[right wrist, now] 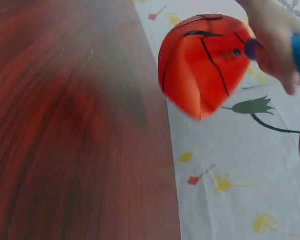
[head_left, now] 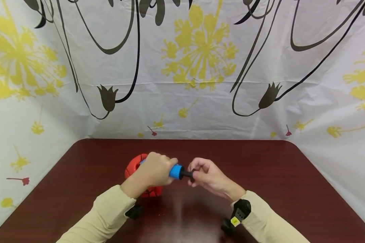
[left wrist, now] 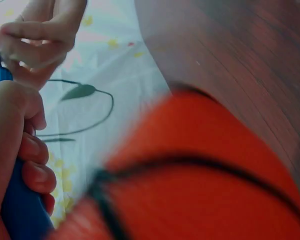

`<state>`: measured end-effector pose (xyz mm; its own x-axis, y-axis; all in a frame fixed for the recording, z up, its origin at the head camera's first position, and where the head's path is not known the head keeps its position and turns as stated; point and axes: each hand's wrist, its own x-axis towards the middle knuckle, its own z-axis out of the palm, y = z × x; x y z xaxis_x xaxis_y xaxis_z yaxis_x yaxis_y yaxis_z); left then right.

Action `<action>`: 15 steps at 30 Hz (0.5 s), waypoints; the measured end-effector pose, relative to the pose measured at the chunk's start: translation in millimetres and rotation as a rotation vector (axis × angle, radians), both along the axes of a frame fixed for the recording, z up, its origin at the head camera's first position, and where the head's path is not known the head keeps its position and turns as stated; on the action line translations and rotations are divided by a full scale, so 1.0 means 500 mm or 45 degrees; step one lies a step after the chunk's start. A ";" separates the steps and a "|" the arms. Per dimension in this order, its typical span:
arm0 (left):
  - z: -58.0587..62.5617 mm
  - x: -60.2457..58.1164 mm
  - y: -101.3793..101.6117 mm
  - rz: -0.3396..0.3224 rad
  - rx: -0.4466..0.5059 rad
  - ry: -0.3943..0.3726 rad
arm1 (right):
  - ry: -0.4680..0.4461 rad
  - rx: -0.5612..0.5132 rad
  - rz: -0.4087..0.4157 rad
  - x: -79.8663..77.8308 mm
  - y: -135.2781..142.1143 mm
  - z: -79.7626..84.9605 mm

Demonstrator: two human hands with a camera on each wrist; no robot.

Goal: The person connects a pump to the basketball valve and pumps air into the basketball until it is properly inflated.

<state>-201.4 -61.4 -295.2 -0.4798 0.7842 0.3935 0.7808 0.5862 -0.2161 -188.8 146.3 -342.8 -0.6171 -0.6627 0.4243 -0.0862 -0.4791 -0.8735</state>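
My left hand (head_left: 157, 169) grips the blue barrel of a hand pump (head_left: 175, 171), fingers wrapped round it. From the barrel's right end a black rod runs to a dark handle, which my right hand (head_left: 211, 178) pinches between thumb and fingers. Behind the left hand is a red ball (head_left: 133, 166) with black lines, partly hidden by that hand. In the right wrist view the ball (right wrist: 205, 75) looks dented and underinflated, with the pump's nozzle end at its side. It fills much of the left wrist view, blurred and close.
A dark reddish-brown table (head_left: 246, 162) with rounded far corners lies beneath the hands. White cloth (head_left: 200, 118) with yellow flowers and dark stems hangs behind it and along both sides. Each wrist wears a black strapped device (head_left: 241, 210).
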 end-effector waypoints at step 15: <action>-0.004 -0.008 -0.053 0.112 -0.050 0.043 | -0.066 -0.164 0.134 -0.002 0.088 -0.018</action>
